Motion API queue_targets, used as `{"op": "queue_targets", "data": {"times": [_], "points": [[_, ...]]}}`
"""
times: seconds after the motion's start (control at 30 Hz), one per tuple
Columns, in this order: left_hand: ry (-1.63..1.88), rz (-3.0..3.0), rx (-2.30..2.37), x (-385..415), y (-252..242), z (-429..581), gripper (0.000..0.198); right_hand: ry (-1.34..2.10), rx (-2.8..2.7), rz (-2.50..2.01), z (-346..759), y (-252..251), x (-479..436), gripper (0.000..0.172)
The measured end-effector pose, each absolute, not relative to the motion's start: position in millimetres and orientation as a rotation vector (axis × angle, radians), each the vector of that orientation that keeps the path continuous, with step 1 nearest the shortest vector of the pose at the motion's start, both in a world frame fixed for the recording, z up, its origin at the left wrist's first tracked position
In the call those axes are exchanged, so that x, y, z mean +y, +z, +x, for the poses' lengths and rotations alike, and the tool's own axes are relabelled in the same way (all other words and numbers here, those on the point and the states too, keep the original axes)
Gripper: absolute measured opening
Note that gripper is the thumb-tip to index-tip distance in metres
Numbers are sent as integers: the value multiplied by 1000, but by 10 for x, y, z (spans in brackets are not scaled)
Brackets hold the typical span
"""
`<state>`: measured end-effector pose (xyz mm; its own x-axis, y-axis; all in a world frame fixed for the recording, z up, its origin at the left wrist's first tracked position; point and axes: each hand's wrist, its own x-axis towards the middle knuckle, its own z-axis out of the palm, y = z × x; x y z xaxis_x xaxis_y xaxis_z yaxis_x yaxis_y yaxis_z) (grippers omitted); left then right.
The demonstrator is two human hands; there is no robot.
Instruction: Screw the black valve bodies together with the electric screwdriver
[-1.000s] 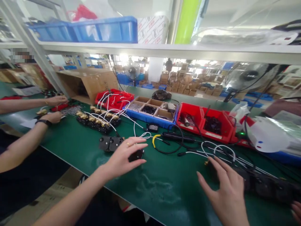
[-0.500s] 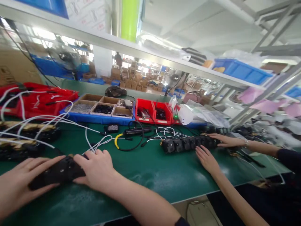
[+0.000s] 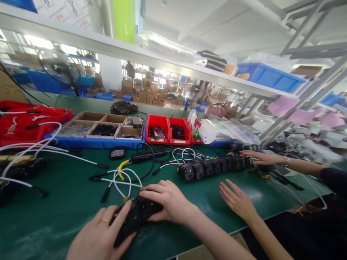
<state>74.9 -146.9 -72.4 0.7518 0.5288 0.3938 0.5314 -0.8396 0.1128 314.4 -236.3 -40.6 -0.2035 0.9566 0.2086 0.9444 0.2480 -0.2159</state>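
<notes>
Green bench mat (image 3: pixel 67 206) under shelf (image 3: pixel 162 66), left hand (image 3: pixel 99 238) and right hand (image 3: pixel 169 204), fingers (image 3: pixel 153 191) clasped on 1 black block (image 3: pixel 135 216).

A factory assembly workshop, judging by the long green bench (image 3: pixel 67 216) strewn with black parts (image 3: pixel 135 217) and white wires (image 3: pixel 122 179), red bins (image 3: pixel 159 139) and a blue tray (image 3: pixel 94 143) of small pieces along its far edge, and what look like stacked cartons (image 3: pixel 148 94) behind.

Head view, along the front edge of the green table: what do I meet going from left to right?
Left hand → black part held between both hands → right hand → co-worker's hand, flat on the green table.
</notes>
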Motion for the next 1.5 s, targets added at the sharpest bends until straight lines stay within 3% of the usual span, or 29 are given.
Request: {"op": "queue_targets", "data": {"times": [0.23,0.87,1.5], "points": [[-356,-2962,-880,-1512,-384,1745,52,1,-2179,-1814,3960,-351,-2358,65],[-600,-3057,-654,-1144,-736,2105,49,-244,-2021,-2057,4306,-419,-2499,69],[-484,-3104,-544,-1584,-489,2886,51,-240,-1917,-2136,4954,-408,-2913,68]]}}
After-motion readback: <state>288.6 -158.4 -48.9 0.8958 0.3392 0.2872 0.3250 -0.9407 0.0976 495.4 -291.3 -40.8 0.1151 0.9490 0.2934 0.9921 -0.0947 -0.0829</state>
